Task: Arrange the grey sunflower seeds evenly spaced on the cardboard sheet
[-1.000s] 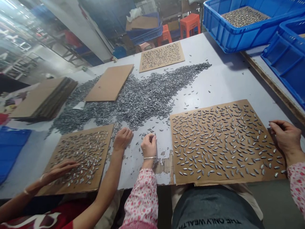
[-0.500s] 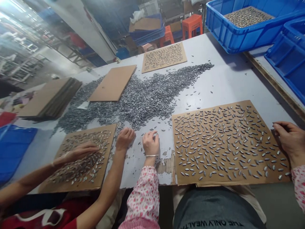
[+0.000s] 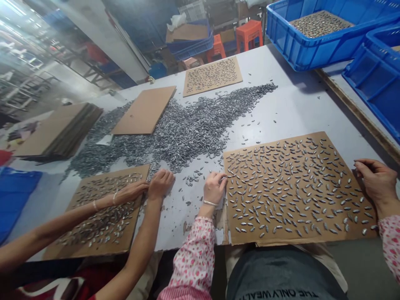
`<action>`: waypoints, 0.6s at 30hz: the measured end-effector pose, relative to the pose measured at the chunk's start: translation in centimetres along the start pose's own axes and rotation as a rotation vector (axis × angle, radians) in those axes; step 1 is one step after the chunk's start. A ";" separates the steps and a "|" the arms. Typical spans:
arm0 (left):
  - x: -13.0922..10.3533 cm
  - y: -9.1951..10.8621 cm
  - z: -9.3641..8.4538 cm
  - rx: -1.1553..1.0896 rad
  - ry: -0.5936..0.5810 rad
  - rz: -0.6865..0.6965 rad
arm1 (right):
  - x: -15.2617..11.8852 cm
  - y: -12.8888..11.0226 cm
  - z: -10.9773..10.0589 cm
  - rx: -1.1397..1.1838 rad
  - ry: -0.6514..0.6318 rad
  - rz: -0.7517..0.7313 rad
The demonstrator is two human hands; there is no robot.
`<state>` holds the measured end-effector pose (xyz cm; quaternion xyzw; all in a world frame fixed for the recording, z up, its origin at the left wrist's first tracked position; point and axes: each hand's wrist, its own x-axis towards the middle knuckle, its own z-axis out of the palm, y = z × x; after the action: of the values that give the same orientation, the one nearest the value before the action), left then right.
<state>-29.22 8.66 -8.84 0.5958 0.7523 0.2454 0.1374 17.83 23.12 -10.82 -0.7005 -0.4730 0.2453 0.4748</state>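
In front of me lies a cardboard sheet (image 3: 315,236) with many small spindle-shaped metal pieces (image 3: 283,187) spread over it in loose rows. My left hand (image 3: 215,188), in a pink-patterned sleeve, is at the sheet's left edge, thumb and fingers pinched on a metal piece. Past the right edge, my right hand (image 3: 378,181) is closed in a pinch, with a small dark tip showing at its fingertips. A large heap of the same pieces (image 3: 193,131) stretches across the table behind, and a small cluster (image 3: 193,177) lies left of my left hand.
At the left, a co-worker's two hands (image 3: 161,182) meet beside another filled cardboard sheet (image 3: 90,246). A bare board (image 3: 145,110) rests on the heap, with stacked boards (image 3: 59,129) farther left. Another filled sheet (image 3: 212,77) lies at the back. Blue crates (image 3: 312,52) stand at the right.
My left hand has moved right from the bare table to the sheet's edge, and a small cluster of pieces now shows where it was. The co-worker's hands have come together. My right hand stays put.
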 end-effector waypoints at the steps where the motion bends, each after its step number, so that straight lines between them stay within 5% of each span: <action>1: 0.1 0.1 0.1 0.001 -0.006 0.001 | -0.1 -0.2 0.0 0.006 0.000 0.012; 18: 2.5 -0.2 0.2 0.145 -0.029 0.081 | -0.3 -0.9 0.0 -0.059 -0.020 0.012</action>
<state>-29.89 11.11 -8.91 0.6376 0.7413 0.1869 0.0950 17.31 22.92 -10.01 -0.7147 -0.4805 0.2409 0.4476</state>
